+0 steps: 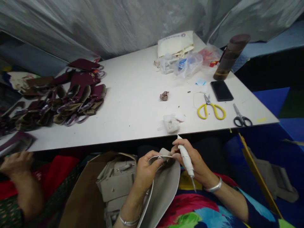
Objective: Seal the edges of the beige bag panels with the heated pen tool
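While both work below the white tabletop (133, 104) edge:
Left hand (146, 171): pinching grey leather piece (163, 186).
Right hand (192, 160): gripping white pen-shaped tool (186, 156).
Beyond edge: yellow-handled scissors (211, 109).
Cut off: another person's hand (15, 163).

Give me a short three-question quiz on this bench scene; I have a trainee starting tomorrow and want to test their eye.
1. True or false: the right hand holds a white pen-shaped tool against the grey piece.
2. Which scissors lie nearer the black phone? A) the black scissors B) the yellow scissors C) neither pair is on the table.
3. Fill in: the left hand grips the top edge of the ____ piece.

Key: 1 true; 2 B; 3 grey.
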Demonstrator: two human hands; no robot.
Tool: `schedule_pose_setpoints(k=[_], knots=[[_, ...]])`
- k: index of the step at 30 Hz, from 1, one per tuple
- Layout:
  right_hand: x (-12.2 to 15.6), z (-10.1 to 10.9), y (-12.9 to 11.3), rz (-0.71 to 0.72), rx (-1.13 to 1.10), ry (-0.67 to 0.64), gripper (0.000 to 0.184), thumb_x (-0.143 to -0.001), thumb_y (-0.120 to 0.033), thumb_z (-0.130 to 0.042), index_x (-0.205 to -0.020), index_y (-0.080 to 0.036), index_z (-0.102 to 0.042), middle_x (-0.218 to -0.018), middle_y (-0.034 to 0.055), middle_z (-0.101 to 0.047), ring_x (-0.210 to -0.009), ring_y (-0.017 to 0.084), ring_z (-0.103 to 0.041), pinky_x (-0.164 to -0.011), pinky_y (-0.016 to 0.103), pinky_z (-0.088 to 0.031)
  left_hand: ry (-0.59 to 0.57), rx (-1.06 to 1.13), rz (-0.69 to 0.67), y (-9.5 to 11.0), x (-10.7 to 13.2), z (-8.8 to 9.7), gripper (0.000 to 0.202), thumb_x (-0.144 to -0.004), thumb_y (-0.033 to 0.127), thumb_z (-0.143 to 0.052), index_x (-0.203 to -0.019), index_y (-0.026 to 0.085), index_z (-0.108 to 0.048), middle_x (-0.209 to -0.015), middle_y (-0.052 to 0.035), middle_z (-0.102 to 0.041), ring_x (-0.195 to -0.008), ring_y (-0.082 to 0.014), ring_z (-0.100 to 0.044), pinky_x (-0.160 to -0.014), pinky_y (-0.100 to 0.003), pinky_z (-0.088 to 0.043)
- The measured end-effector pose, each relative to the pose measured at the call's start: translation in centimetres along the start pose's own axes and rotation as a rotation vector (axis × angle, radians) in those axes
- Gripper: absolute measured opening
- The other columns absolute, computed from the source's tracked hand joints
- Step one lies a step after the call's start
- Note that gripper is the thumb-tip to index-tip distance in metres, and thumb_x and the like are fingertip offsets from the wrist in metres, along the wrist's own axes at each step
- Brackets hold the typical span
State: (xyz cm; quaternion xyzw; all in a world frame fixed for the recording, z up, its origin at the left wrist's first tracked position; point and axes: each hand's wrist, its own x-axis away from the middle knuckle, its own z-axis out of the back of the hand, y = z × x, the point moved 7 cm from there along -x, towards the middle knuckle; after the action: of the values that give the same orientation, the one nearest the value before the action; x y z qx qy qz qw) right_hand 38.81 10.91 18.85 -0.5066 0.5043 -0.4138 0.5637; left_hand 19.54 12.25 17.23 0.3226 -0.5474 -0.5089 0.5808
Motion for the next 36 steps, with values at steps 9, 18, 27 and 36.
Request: schedule_pose_setpoints(k=[9, 18, 27, 36], knots=[[0.1, 7.1, 0.6, 0.017, 0.125, 0.337, 0.027, -0.106, -0.050, -0.064, -0.115, -0.027, -0.075, -0.094, 0.0024, -0.072, -0.084, 0.018, -0.068, -0.079, 0.027, -0.055, 0.215, 0.393, 0.085, 5.2, 0.2, 12.2, 0.032, -0.070, 0.035, -0.089, -0.082, 0.018, -0.066, -0.083, -0.0026, -0.064, -0.072, -0.0185, -0.062, -0.062, -0.025, -0.055], [-3.4, 8.6, 2.1, -0.091, 0.237, 0.472, 0.029, -0.096, -0.049, -0.075, -0.105, -0.023, -0.066, -0.080, -0.0008, -0.071, -0.074, 0.019, -0.067, -0.071, 0.028, -0.052, -0.163, 0.031, 0.078, 0.0, -4.6, -2.5, 0.020, -0.081, 0.035, -0.072, -0.079, 0.016, -0.068, -0.072, -0.0018, -0.062, -0.070, -0.0170, -0.056, -0.068, -0.026, -0.044], [-5.3, 8.5, 1.4, 0.011, 0.397, 0.409, 0.019, -0.102, -0.042, -0.069, -0.101, -0.023, -0.069, -0.082, -0.0017, -0.066, -0.072, 0.017, -0.060, -0.071, 0.028, -0.049, -0.256, -0.176, 0.152, -2.6, -6.0, -6.5, 0.017, -0.076, 0.030, -0.069, -0.085, 0.016, -0.073, -0.080, -0.0039, -0.071, -0.078, -0.0215, -0.062, -0.072, -0.030, -0.044], [-5.7, 7.6, 1.5, 0.013, 0.439, 0.308, 0.021, -0.104, -0.043, -0.067, -0.104, -0.023, -0.069, -0.091, 0.0019, -0.069, -0.078, 0.020, -0.064, -0.078, 0.031, -0.052, -0.231, -0.221, 0.153, -2.1, -5.3, -6.0, 0.013, -0.080, 0.029, -0.067, -0.081, 0.017, -0.073, -0.080, -0.0042, -0.073, -0.080, -0.0227, -0.064, -0.074, -0.031, -0.044]])
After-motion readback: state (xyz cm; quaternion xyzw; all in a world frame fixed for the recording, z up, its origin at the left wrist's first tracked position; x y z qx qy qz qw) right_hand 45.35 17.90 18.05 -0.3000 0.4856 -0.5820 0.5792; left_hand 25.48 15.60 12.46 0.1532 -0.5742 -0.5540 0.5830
